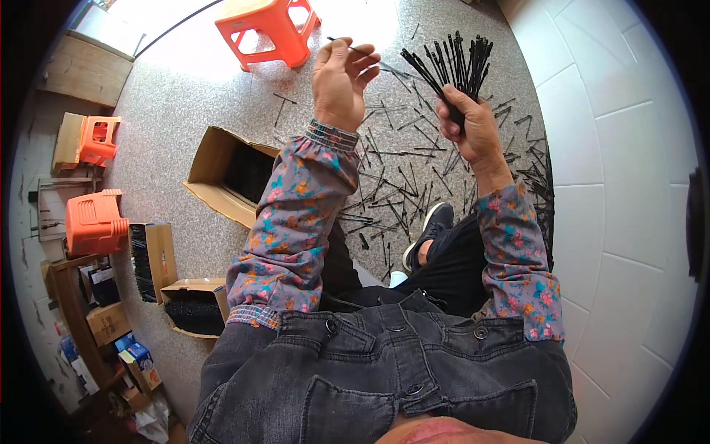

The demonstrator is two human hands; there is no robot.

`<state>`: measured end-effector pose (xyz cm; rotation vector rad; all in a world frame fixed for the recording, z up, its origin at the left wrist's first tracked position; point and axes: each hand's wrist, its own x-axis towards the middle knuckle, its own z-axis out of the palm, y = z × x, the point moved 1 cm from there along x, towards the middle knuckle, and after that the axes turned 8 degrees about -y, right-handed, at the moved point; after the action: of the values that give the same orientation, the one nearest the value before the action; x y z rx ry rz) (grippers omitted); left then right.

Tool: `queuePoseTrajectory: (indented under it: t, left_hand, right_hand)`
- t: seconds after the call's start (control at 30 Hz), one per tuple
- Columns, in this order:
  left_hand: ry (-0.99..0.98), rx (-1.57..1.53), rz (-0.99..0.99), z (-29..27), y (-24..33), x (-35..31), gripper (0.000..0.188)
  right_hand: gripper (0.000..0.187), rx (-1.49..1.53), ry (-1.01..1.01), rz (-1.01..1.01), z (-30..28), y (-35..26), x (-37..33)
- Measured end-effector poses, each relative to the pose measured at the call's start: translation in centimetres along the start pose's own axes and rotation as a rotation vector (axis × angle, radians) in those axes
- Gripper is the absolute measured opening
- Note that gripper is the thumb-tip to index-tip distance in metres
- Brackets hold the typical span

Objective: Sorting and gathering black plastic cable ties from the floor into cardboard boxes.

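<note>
Thin black plastic sticks fill my right hand [470, 127], its fingers wrapped round the lower end of the bundle [457, 65]. Their small-headed tops fan out above my thumb. To the left and at about the same height, my left hand [342, 83] pinches a single thin black stick [358, 50] between thumb and fingers; its other fingers are loosely curled. Many loose black sticks [403, 189] lie scattered over the speckled floor below both hands. Left of my knees stands an open cardboard box [211, 194] with a dark inside, partly hidden by my left forearm.
An orange stool [270, 33] stands ahead. More orange stools [96, 222] are at the left, near smaller cartons [194, 287] holding black pieces. A white tiled wall [614, 163] rises close on the right. My shoe [436, 224] rests among the sticks.
</note>
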<state>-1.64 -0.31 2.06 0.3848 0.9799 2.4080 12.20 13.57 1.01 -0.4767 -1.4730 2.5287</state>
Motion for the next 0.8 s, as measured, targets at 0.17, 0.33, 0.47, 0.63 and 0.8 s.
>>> queuePoseTrajectory:
  t: [0.17,0.33,0.47,0.63,0.8]
  left_hand:
    - [-0.012,-0.051,-0.056,0.4,-0.7,-0.9,0.023]
    - [-0.083,0.270,-0.222,2.5,-2.3,-2.5,0.020]
    - [-0.029,0.349,-0.150,2.6,-2.9,-2.6,0.014]
    - [-0.002,0.306,-0.135,2.3,-2.9,-2.8,0.008]
    - [-0.006,0.293,-0.212,2.4,-2.8,-3.0,0.007]
  right_hand:
    - [0.020,-0.041,0.044,-0.062,0.2,0.3,0.2]
    - [0.017,-0.077,0.047,-0.083,0.4,0.6,0.2]
    - [0.016,-0.095,0.081,-0.082,0.5,0.7,0.1]
    - [0.015,-0.047,0.088,-0.135,0.5,0.7,0.3]
    - [0.013,-0.009,0.120,-0.156,0.3,0.8,0.4]
